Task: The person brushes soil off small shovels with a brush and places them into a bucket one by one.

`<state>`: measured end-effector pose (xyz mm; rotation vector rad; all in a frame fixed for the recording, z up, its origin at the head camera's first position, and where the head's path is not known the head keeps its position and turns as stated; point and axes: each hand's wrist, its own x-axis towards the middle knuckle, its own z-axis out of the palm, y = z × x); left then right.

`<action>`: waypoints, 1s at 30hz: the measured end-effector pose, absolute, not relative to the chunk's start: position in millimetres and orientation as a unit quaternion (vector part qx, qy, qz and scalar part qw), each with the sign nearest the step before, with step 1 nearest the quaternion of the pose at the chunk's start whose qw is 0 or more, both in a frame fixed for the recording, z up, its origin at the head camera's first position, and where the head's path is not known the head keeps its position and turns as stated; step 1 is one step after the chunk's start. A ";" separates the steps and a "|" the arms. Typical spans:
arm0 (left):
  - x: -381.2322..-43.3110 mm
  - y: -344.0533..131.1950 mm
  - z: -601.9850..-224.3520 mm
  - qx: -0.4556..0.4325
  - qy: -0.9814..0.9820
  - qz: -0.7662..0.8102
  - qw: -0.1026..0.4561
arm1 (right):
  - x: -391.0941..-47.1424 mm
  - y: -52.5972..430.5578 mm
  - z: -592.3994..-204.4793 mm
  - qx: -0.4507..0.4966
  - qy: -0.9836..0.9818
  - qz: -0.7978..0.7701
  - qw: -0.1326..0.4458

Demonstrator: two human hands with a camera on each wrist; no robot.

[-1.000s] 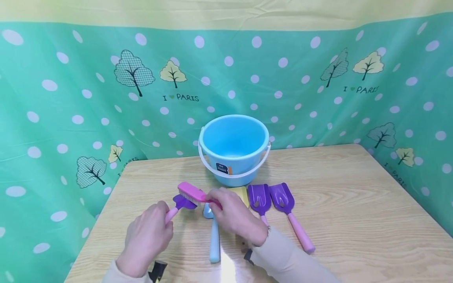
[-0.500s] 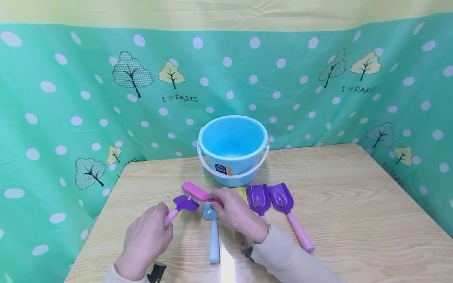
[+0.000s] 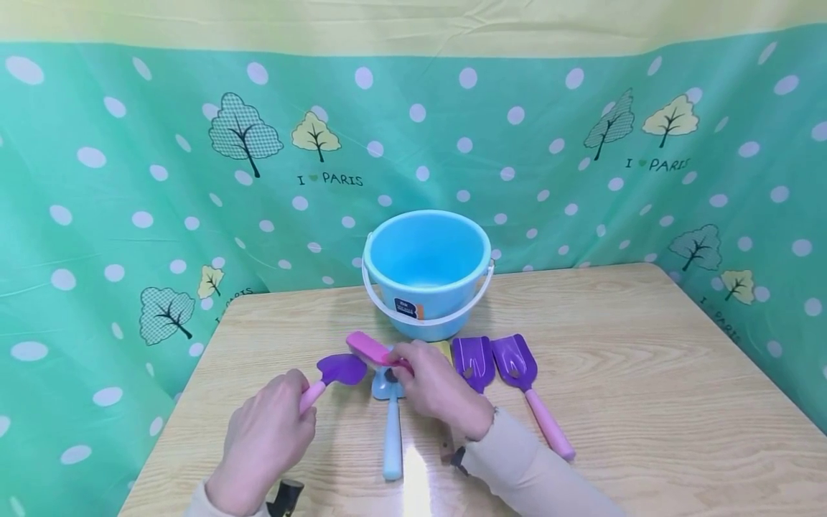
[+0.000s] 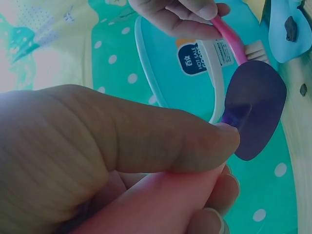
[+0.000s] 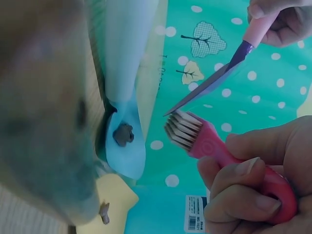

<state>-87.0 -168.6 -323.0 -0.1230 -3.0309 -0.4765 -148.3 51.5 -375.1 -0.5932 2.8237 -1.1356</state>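
Observation:
My left hand (image 3: 268, 431) grips the pink handle of a small toy shovel, its purple blade (image 3: 342, 369) raised over the table and tilted. In the right wrist view that blade (image 5: 214, 80) appears nearly edge-on, its tip right at the bristles of a pink brush (image 5: 212, 139). Curled around the brush handle are the fingers of my right hand (image 3: 439, 391). The brush head (image 3: 368, 348) is just right of the blade. Below it lies a light blue shovel (image 3: 392, 438), with a dark lump (image 5: 123, 134) on its scoop.
A blue bucket (image 3: 426, 301) with a white handle stands at the back. Right of the blue shovel lie a yellow shovel (image 3: 444, 350), partly hidden by my right hand, and two purple shovels with small dark bits on them, one here (image 3: 515, 359). A dotted green curtain (image 3: 420, 129) surrounds the table.
The brush has moved rightward off the purple blade, toward the blue shovel. A dark lump on the blue scoop now shows. My left hand stays nearly still.

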 end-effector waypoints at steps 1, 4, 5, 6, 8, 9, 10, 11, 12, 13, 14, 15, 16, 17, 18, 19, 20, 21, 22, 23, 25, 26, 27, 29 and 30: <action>-87.0 -168.2 -322.9 -0.040 -0.986 -0.155 0.035 | -148.4 52.3 -374.5 -0.189 0.911 -0.365 0.018; -87.4 -167.3 -323.1 -0.042 -0.986 -0.156 0.034 | -149.0 54.7 -372.7 -0.188 0.912 -0.364 0.002; -87.6 -167.1 -323.4 -0.043 -0.986 -0.156 0.034 | -148.9 55.4 -372.1 -0.188 0.912 -0.364 -0.004; -87.8 -167.0 -323.7 -0.044 -0.986 -0.156 0.036 | -148.7 55.9 -371.3 -0.188 0.911 -0.367 -0.010; -88.3 -166.8 -324.7 -0.045 -0.986 -0.155 0.038 | -147.8 56.3 -369.6 -0.193 0.907 -0.373 -0.022; -88.6 -166.9 -325.2 -0.046 -0.986 -0.155 0.039 | -146.7 56.2 -368.2 -0.196 0.905 -0.377 -0.027; -88.7 -166.9 -325.7 -0.046 -0.986 -0.154 0.040 | -145.8 56.0 -367.1 -0.204 0.901 -0.382 -0.033; -89.0 -167.0 -326.2 -0.046 -0.986 -0.153 0.040 | -144.7 55.8 -366.0 -0.212 0.897 -0.387 -0.037; -89.2 -167.0 -326.7 -0.046 -0.987 -0.152 0.040 | -143.6 55.5 -365.0 -0.221 0.892 -0.392 -0.042; -89.4 -167.0 -327.0 -0.046 -0.987 -0.151 0.040 | -142.3 55.3 -363.8 -0.231 0.887 -0.397 -0.045; -89.6 -166.9 -327.3 -0.046 -0.987 -0.151 0.040 | -141.0 55.0 -362.8 -0.243 0.882 -0.402 -0.047; -89.8 -166.9 -327.4 -0.045 -0.987 -0.150 0.039 | -139.7 54.7 -361.9 -0.253 0.877 -0.406 -0.047; -89.8 -166.8 -327.4 -0.045 -0.987 -0.151 0.038 | -138.7 54.3 -361.4 -0.264 0.872 -0.410 -0.048; -89.9 -166.8 -327.4 -0.044 -0.987 -0.151 0.038 | -137.7 53.9 -360.7 -0.273 0.867 -0.414 -0.047; -90.0 -166.8 -327.3 -0.044 -0.987 -0.151 0.037 | -136.6 53.4 -359.9 -0.281 0.864 -0.416 -0.047; -90.0 -166.8 -327.3 -0.043 -0.987 -0.151 0.037 | -135.7 53.0 -359.2 -0.288 0.860 -0.419 -0.045; -90.0 -166.8 -327.1 -0.043 -0.987 -0.151 0.037 | -135.2 52.5 -359.0 -0.294 0.857 -0.420 -0.042; -90.0 -166.7 -327.0 -0.043 -0.987 -0.151 0.037 | -134.8 52.0 -358.9 -0.299 0.856 -0.419 -0.040; -90.0 -166.7 -326.9 -0.043 -0.987 -0.151 0.038 | -134.7 51.6 -359.0 -0.303 0.855 -0.419 -0.039; -90.1 -166.7 -326.9 -0.043 -0.987 -0.150 0.039 | -134.6 51.3 -359.3 -0.305 0.855 -0.417 -0.037; -90.2 -166.8 -327.0 -0.043 -0.987 -0.150 0.039 | -134.6 50.9 -360.3 -0.304 0.858 -0.413 -0.035; -90.2 -166.8 -327.0 -0.043 -0.987 -0.150 0.038 | -134.8 50.8 -361.0 -0.302 0.860 -0.409 -0.037; -90.2 -167.0 -327.0 -0.042 -0.987 -0.150 0.039 | -135.1 50.8 -361.7 -0.296 0.863 -0.407 -0.038; -90.1 -167.3 -326.8 -0.040 -0.987 -0.150 0.038 | -135.9 51.2 -363.4 -0.283 0.869 -0.405 -0.041; -90.2 -167.5 -326.7 -0.039 -0.987 -0.150 0.039 | -136.3 51.5 -364.1 -0.276 0.871 -0.404 -0.042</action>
